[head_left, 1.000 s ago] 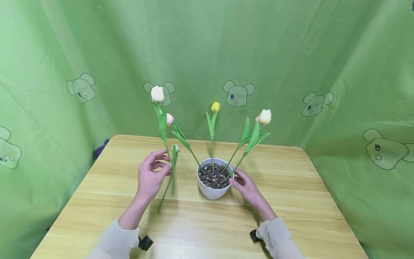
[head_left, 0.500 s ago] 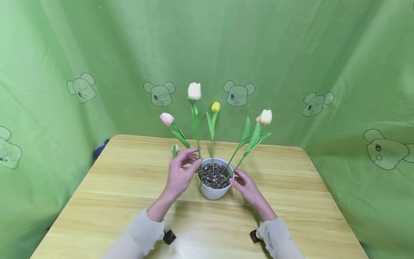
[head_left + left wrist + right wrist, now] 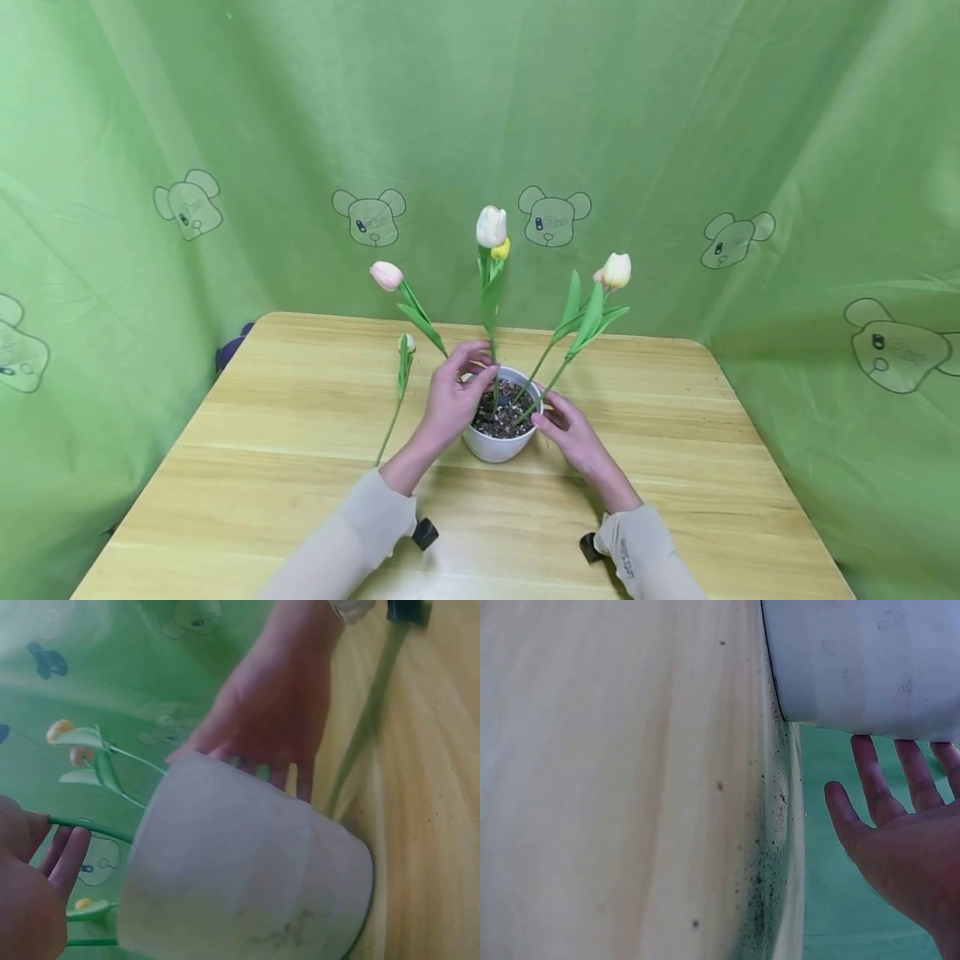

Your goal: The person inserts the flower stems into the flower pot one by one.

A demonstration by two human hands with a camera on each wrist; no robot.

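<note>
My left hand (image 3: 452,402) pinches the green stem of a white tulip (image 3: 491,227) between thumb and fingers. The tulip stands upright over the white flowerpot (image 3: 491,450), its lower stem at the dark soil (image 3: 504,423). In the left wrist view this stem (image 3: 90,826) runs from the fingertips behind the pot's rim. My right hand (image 3: 573,433) holds the pot's right side, thumb at the rim. Its fingers (image 3: 870,772) reach along the wall in the right wrist view. A pink tulip (image 3: 386,276), a yellow tulip (image 3: 503,250) and a cream tulip (image 3: 617,271) rise from the pot.
Another pale tulip (image 3: 403,375) lies on the wooden table (image 3: 300,400), left of the pot. A pinkish bloom (image 3: 597,275) shows behind the cream one. Green curtain (image 3: 465,100) with mouse-like faces surrounds the table's back and sides.
My left hand has carried the white tulip rightward from above the tulip lying on the table to over the pot, then lowered it slightly. My right hand has stayed at the pot.
</note>
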